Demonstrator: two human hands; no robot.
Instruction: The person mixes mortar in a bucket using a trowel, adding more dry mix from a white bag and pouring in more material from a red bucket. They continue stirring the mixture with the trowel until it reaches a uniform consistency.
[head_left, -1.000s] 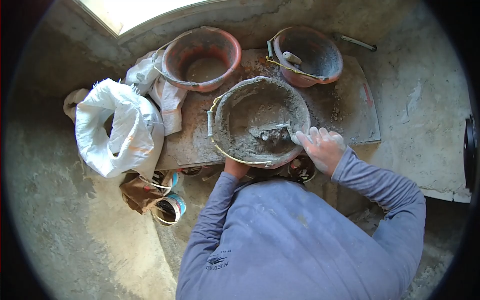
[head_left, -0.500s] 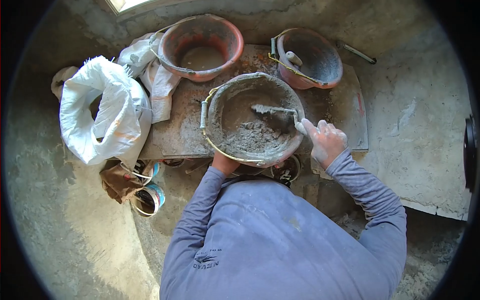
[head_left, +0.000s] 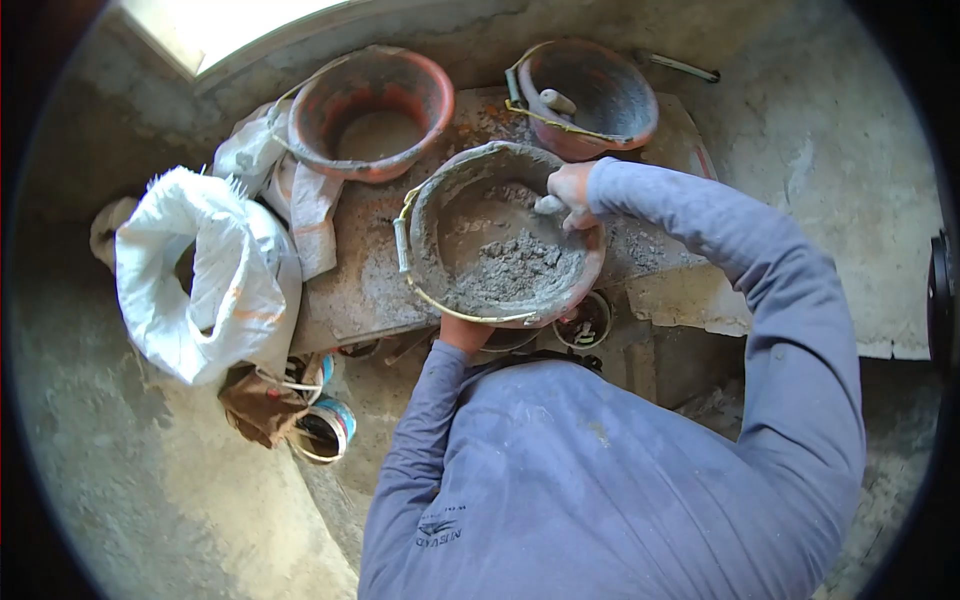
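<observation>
A mortar-crusted bucket [head_left: 590,280] sits at the near edge of a board, with wet grey mortar [head_left: 515,265] inside. My right hand [head_left: 572,192] is wrapped round the pale handle of a trowel [head_left: 548,205] at the bucket's far right inner side; the blade is mostly hidden in the mix. Below the bucket's near side, my left hand [head_left: 466,332] touches its underside or wall, and its fingers are hidden beneath it. The bucket's wire handle with a grip [head_left: 402,245] hangs over the left and near rim.
A red bucket [head_left: 440,95] with some liquid stands at the back left, and another bucket [head_left: 645,110] holding a tool at the back right. White sacks [head_left: 250,270] lie at the left. Small tubs [head_left: 340,425] and a brown cloth [head_left: 262,405] are below them.
My right hand has moved up and left with the trowel, over the bucket's far side, and the blade has gone down into the mortar. The view has shifted slightly.
</observation>
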